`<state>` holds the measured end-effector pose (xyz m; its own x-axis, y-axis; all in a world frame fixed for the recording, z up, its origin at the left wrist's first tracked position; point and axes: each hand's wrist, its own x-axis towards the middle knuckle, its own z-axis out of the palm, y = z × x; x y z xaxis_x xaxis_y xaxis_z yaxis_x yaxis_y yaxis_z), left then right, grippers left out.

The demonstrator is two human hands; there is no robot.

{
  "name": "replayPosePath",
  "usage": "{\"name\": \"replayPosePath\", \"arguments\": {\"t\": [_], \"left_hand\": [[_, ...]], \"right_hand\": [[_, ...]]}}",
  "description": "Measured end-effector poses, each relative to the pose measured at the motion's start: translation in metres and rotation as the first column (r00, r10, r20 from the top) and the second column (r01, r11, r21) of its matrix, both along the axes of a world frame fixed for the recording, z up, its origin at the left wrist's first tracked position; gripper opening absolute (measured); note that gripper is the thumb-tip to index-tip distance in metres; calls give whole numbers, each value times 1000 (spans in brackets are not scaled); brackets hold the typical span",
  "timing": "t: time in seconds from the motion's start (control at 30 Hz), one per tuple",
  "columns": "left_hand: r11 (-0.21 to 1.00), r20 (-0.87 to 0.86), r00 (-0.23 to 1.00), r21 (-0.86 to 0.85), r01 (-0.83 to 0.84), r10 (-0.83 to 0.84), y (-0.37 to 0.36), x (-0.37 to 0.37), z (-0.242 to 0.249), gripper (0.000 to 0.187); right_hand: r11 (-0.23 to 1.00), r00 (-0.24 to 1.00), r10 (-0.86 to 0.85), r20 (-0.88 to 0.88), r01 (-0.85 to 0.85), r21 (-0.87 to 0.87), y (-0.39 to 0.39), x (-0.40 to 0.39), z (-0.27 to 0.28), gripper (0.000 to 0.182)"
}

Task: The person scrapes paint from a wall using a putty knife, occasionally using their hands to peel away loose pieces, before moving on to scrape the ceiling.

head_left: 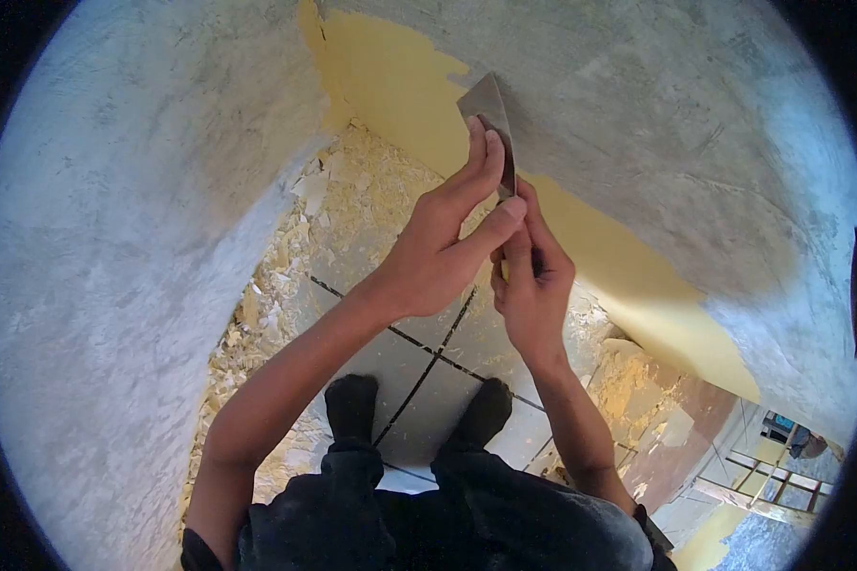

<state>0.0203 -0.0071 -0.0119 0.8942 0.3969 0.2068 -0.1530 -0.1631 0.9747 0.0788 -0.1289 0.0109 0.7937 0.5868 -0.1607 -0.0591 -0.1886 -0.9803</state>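
Note:
A metal scraper (490, 107) with a broad blade points up against the wall, its tip beside the edge of the yellow paint (390, 71). My right hand (535, 276) is wrapped round its handle, which is mostly hidden by the fingers. My left hand (452, 224) presses on the blade with its fingertips, the thumb lying near the base of the blade. Bare grey plaster (638, 114) shows above and to the right of the paint.
Paint flakes (257, 314) lie along the foot of the left wall (143, 219) and over the tiled floor (409, 366). My feet in dark socks stand on the tiles. At the lower right is a white-framed grid (771, 485).

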Motion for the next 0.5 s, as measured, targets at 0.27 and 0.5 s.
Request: {"name": "replayPosePath", "arguments": {"t": [0.27, 0.5], "left_hand": [[989, 3, 994, 93, -111, 112, -3, 3, -1, 67], [997, -17, 1000, 72, 0, 1, 8, -3, 3, 69]], "right_hand": [[1000, 1000, 24, 15, -24, 11, 6, 0, -9, 39], [1000, 999, 2, 43, -2, -8, 12, -1, -10, 40]]}}
